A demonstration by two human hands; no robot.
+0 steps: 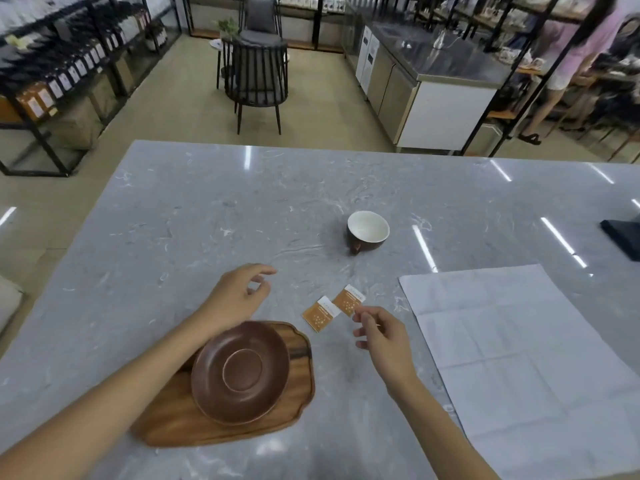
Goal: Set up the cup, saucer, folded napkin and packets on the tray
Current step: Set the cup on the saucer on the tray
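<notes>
My right hand (381, 332) is reaching to the two orange packets (334, 307) lying on the grey table (207, 209), fingertips touching the corner of the nearer-right one; I cannot tell whether I am pinching it yet. My left hand (239, 296) is hovering above the table beyond the tray (166, 424), fingers loosely curled, holding nothing. The brown saucer (240, 372) is sitting on the wooden tray. The cup (367, 230) is standing farther off on the table, well apart from the tray. The napkin (519, 358) is lying unfolded at my right.
</notes>
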